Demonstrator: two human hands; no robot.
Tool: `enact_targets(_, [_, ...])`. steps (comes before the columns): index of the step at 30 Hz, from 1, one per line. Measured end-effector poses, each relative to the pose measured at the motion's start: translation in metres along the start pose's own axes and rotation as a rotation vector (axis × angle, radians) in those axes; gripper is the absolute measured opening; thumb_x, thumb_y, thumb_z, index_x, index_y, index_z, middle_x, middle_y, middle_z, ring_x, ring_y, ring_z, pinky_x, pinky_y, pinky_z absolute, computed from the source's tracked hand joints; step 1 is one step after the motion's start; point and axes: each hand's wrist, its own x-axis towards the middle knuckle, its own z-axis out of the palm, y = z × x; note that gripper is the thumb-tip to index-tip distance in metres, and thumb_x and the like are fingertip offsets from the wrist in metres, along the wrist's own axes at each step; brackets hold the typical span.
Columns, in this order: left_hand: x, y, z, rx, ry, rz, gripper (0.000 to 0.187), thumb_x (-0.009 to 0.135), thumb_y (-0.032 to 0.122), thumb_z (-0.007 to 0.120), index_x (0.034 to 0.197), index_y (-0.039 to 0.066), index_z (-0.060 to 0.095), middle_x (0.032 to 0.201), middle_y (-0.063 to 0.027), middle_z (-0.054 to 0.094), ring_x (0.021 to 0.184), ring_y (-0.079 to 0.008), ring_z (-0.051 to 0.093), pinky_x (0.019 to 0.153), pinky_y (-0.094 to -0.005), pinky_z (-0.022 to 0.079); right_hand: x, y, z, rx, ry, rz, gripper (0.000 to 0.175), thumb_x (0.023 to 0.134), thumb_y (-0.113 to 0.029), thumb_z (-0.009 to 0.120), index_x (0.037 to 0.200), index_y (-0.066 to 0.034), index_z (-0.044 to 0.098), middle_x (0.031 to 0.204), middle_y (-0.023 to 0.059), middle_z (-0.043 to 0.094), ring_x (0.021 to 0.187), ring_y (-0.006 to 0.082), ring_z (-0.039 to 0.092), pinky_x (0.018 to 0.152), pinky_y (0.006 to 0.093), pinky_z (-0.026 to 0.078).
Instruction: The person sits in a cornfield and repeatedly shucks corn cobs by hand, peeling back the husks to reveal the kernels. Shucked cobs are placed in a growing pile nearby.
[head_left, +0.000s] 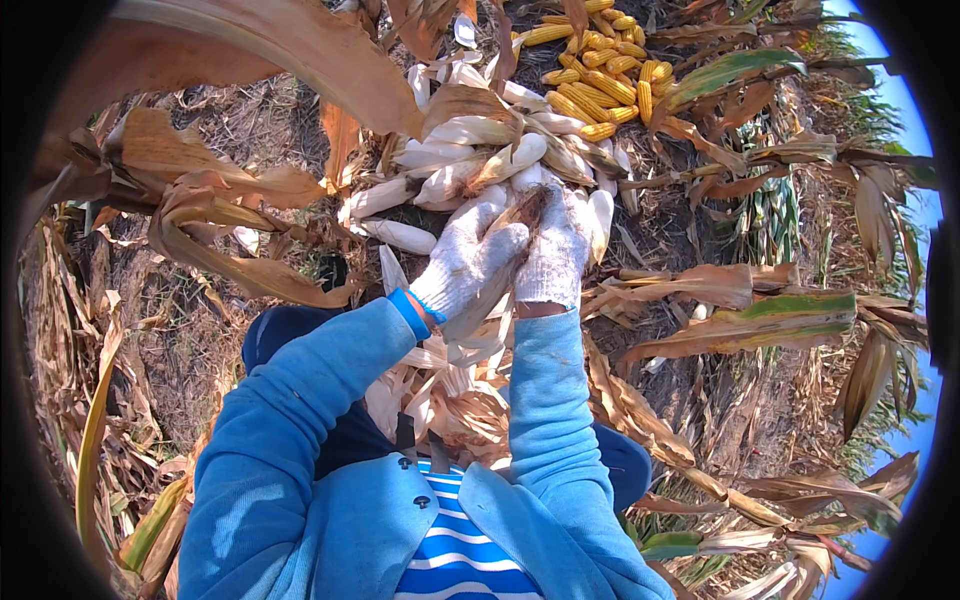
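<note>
My left hand and my right hand, both in white knit gloves, close together around an ear of corn. Dark brown silk shows at its top, and the gloves hide most of the ear. Pale, dry husk leaves hang below my hands towards my lap. Just beyond my fingers lies a heap of unhusked corn ears in whitish husks. Farther off, to the right, bare yellow cobs form a pile on the soil.
Stripped husks gather between my bent legs. Dry corn stalks and leaves reach in from the left, with a large brown leaf hanging close overhead. More stalks lean in on the right. Straw litters the soil.
</note>
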Motion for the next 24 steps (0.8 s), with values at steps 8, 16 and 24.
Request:
enact_targets(8, [-0.003, 0.005, 0.006, -0.119, 0.110, -0.034, 0.037, 0.102, 0.027, 0.062, 0.127, 0.000, 0.058, 0.116, -0.0035, 0.063, 0.105, -0.0105, 0.055, 0.094, -0.0274, 0.046, -0.007, -0.022, -0.007, 0.525, -0.074, 0.194, 0.029, 0.102, -0.015, 0.056, 0.125, 0.0017, 0.062, 0.113, 0.0082, 0.067, 0.102, 0.0175, 0.063, 0.092, 0.0306, 0.052])
enact_targets(16, [0.004, -0.006, -0.004, 0.149, -0.076, 0.025, 0.036, 0.100, 0.023, 0.064, 0.128, 0.001, 0.057, 0.118, -0.0038, 0.063, 0.107, -0.0079, 0.056, 0.091, -0.0233, 0.050, 0.000, -0.047, -0.018, -0.199, -0.289, 0.066, 0.018, 0.097, -0.017, 0.062, 0.102, -0.0018, 0.071, 0.098, 0.0041, 0.062, 0.091, 0.0142, 0.058, 0.084, 0.0297, 0.046])
enact_targets(24, [-0.005, -0.005, 0.002, -0.116, -0.034, 0.023, 0.036, 0.098, 0.029, 0.068, 0.121, 0.002, 0.064, 0.114, -0.0060, 0.066, 0.104, -0.0137, 0.060, 0.092, -0.0289, 0.049, 0.004, -0.017, -0.018, -0.031, -0.292, 0.048, 0.022, 0.105, -0.017, 0.052, 0.112, -0.0008, 0.065, 0.106, 0.0066, 0.066, 0.094, 0.0151, 0.062, 0.085, 0.0276, 0.051])
